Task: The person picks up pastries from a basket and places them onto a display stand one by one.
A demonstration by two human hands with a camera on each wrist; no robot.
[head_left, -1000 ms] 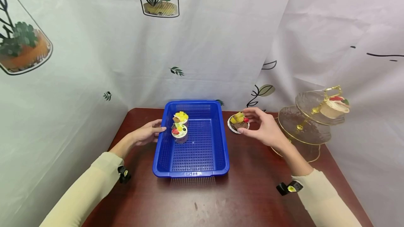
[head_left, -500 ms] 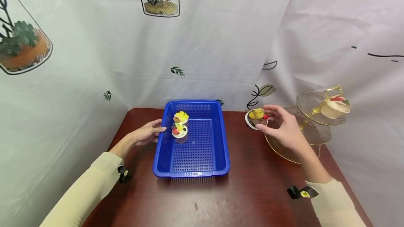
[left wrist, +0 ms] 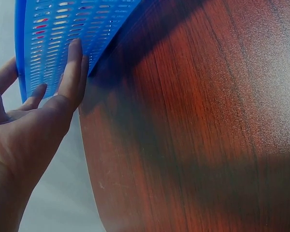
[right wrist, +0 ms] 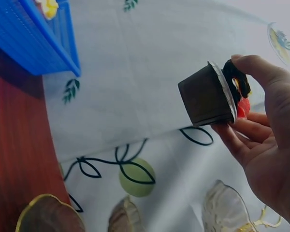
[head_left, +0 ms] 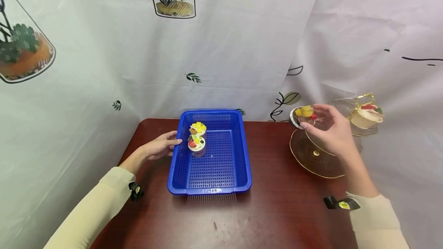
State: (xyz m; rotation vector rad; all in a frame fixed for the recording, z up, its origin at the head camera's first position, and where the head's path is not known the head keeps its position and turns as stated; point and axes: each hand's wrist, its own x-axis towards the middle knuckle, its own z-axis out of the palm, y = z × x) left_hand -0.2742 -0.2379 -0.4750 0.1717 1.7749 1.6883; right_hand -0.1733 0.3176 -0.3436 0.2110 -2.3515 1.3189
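Observation:
My left hand [head_left: 160, 147] holds the left rim of a blue plastic basket [head_left: 244, 153], thumb over the rim. In the left wrist view its fingers [left wrist: 73, 72] lie against the slotted outer wall. My right hand [head_left: 337, 130] pinches a chocolate cupcake [head_left: 298, 120] topped with yellow fruit and a red piece, raised at the left of a tiered stand [head_left: 316, 166]. The right wrist view shows the cupcake's dark cup [right wrist: 203, 99] tilted. Inside the basket's left side sit two cupcakes, one with yellow cubes [head_left: 198, 128], one with strawberry [head_left: 197, 145].
A cream cupcake [head_left: 367, 118] with red topping sits on the stand's top tier at the right. Gold handle [head_left: 365, 98] rises beside it. The brown table [head_left: 221, 222] ends at a patterned cloth [head_left: 242, 49] behind.
My right hand has carried the chocolate cupcake rightward and up, from beside the basket to the tiered stand. My left hand and the basket have stayed in place.

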